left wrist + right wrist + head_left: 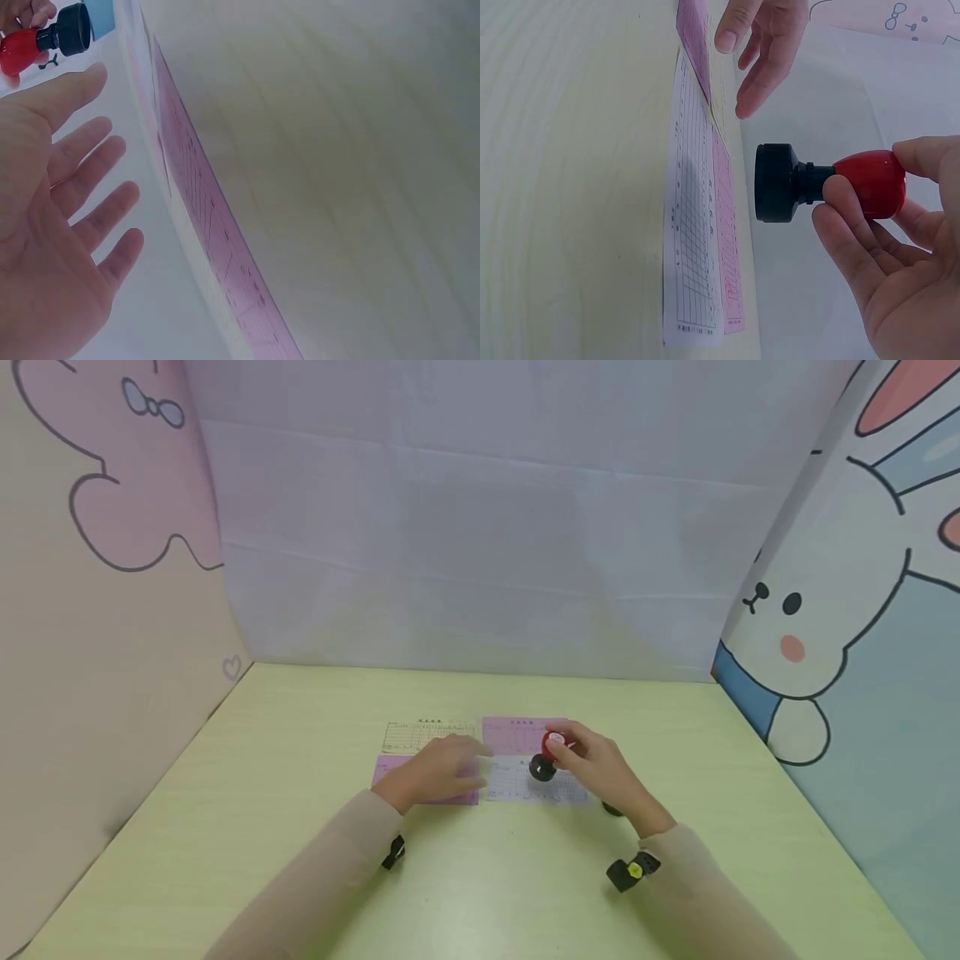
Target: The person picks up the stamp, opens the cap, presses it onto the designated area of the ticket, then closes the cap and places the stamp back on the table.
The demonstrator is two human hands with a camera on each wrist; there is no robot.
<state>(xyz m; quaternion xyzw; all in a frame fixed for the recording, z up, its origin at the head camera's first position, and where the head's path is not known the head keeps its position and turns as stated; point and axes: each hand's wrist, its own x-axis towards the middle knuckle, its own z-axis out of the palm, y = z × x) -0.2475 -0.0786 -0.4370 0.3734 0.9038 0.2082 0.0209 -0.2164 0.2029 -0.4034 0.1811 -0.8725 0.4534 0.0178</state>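
Note:
My right hand (pixel 600 767) grips a hand stamp (pixel 874 176) by its red, rounded handle. The stamp's wide black base (pixel 774 184) is raised above a white printed form (pixel 504 783). In the right wrist view, thumb and fingers wrap the handle from both sides. My left hand (pixel 441 768) hovers over a purple form (pixel 386 767) at the front left, holding nothing. The left wrist view shows its fingers spread and relaxed. Behind lie a yellowish form (pixel 408 737) on the left and a pink form (pixel 513 733) on the right.
A small black object (pixel 613 808) lies on the table, partly hidden under my right wrist. Each wrist wears a black strap. The pale wooden tabletop (pixel 300 727) is bounded by a pale back sheet (pixel 480 543) and cartoon-printed side panels.

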